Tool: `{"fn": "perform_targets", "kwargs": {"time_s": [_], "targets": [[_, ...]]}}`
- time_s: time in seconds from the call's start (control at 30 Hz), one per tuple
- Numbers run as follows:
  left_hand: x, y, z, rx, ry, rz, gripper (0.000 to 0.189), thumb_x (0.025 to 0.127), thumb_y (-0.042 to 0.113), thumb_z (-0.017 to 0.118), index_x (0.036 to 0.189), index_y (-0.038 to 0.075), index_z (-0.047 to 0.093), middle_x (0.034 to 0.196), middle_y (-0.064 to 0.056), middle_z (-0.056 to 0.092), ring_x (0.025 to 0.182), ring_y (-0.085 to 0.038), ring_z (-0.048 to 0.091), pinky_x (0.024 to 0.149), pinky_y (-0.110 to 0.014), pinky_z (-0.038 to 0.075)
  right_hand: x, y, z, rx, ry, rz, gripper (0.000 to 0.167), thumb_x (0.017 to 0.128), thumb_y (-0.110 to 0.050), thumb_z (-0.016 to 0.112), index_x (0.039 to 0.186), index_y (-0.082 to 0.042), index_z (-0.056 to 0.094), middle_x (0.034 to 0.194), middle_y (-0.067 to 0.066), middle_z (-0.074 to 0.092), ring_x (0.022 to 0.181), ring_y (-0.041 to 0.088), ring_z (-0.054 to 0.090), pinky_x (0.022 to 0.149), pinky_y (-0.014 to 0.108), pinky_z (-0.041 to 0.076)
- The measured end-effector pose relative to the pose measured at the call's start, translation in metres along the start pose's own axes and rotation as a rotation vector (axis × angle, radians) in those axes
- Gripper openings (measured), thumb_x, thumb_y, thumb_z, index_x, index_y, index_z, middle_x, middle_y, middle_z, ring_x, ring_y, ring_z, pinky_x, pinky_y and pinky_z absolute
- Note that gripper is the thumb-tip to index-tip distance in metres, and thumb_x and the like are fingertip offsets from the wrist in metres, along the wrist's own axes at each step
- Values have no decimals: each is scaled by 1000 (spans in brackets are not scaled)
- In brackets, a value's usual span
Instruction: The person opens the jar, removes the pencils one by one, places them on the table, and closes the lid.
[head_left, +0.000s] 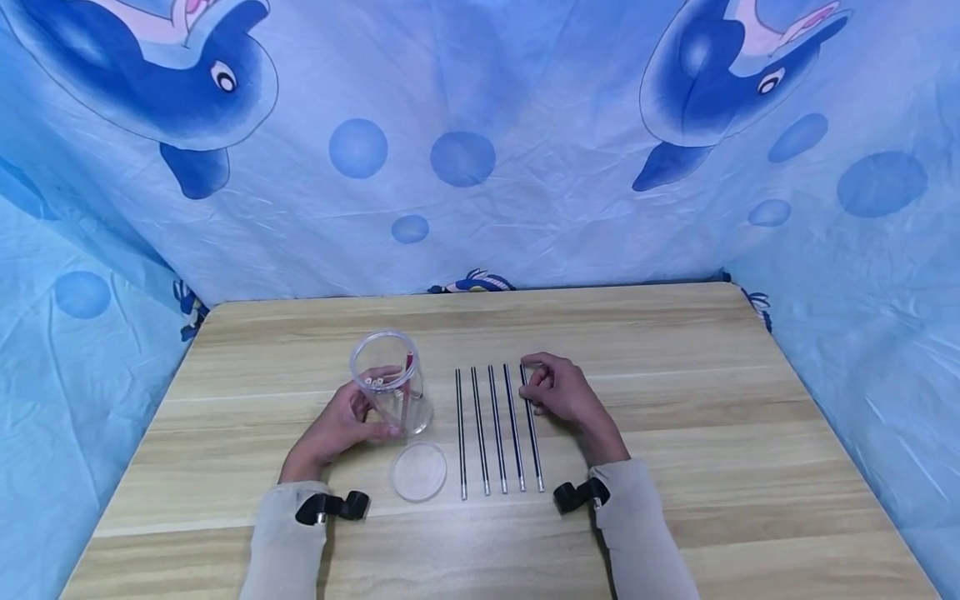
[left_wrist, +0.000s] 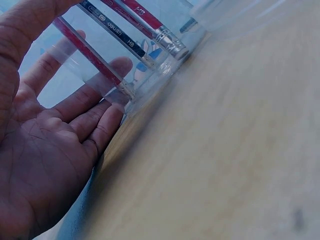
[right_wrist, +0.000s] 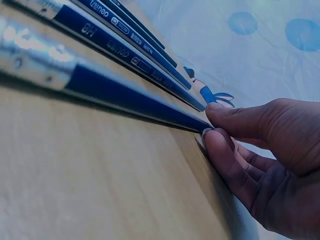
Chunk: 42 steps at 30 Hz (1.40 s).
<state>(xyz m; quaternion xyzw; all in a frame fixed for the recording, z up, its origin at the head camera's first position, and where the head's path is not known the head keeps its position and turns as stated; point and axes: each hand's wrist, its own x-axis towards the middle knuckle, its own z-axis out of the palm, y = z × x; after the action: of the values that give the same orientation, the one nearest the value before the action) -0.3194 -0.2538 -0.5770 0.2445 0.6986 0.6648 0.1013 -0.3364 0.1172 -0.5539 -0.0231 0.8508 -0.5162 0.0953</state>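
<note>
My left hand (head_left: 347, 423) holds a clear cylindrical jar (head_left: 422, 410), its thumb on the near side and its fingers behind. The jar leans slightly on the table. Inside it stand several pencils; the left wrist view shows a red pencil (left_wrist: 95, 60) and a dark pencil (left_wrist: 114, 31) through the wall. On the right, my right hand (head_left: 564, 388) pinches the far end of the rightmost dark blue pencil (head_left: 533, 442) between thumb and forefinger. That pencil (right_wrist: 125, 97) still lies along the tabletop in the right wrist view, its silver end nearest that camera.
Several more dark pencils (head_left: 497, 429) lie side by side left of the pinched one, with narrow gaps. A round clear lid (head_left: 418, 472) lies flat in front of the jar. Behind the wooden table (head_left: 750, 467) hangs a blue dolphin-print curtain (head_left: 525, 225).
</note>
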Motion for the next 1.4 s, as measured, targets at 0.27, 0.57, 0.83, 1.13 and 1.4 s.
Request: {"fn": "perform_targets", "kwargs": {"time_s": [0.27, 0.57, 0.83, 1.13, 1.4], "targets": [[2, 0, 1, 2, 2, -18, 81, 74, -8, 81, 145, 4, 45, 138, -6, 58, 131, -16, 50, 108, -22, 37, -1, 1, -2, 27, -7, 8, 47, 88, -5, 74, 133, -11, 60, 86, 9, 64, 63, 21, 65, 58, 33, 58], [5, -1, 4, -23, -11, 4, 82, 74, -10, 80, 146, 2, 43, 138, -6, 58, 130, -17, 51, 108, -23, 38, -5, -20, 6, 34, 174, -76, 32, 93, -15, 71, 122, -3, 65, 85, 7, 65, 67, 17, 60, 56, 25, 50], [8, 1, 4, -16, -9, 9, 80, 75, -10, 80, 145, 3, 44, 137, -5, 59, 129, -16, 51, 108, -23, 38, -27, -79, 27, 98, 196, -290, 22, 94, -17, 69, 114, -7, 69, 85, 4, 66, 69, 15, 58, 58, 25, 48], [1, 2, 1, 15, 13, -12, 79, 75, -8, 81, 145, 3, 45, 138, -5, 58, 128, -15, 52, 106, -20, 37, -47, -124, 82, 132, 247, -518, 32, 97, -23, 64, 128, -13, 62, 94, -1, 63, 75, 11, 60, 58, 25, 54], [0, 4, 0, 33, 25, -39, 79, 74, -5, 82, 144, 5, 47, 140, -4, 56, 129, -15, 51, 105, -22, 39, -46, -143, 105, 138, 331, -581, 27, 96, -26, 65, 120, -12, 68, 99, 3, 61, 76, 11, 59, 59, 27, 55]]}}
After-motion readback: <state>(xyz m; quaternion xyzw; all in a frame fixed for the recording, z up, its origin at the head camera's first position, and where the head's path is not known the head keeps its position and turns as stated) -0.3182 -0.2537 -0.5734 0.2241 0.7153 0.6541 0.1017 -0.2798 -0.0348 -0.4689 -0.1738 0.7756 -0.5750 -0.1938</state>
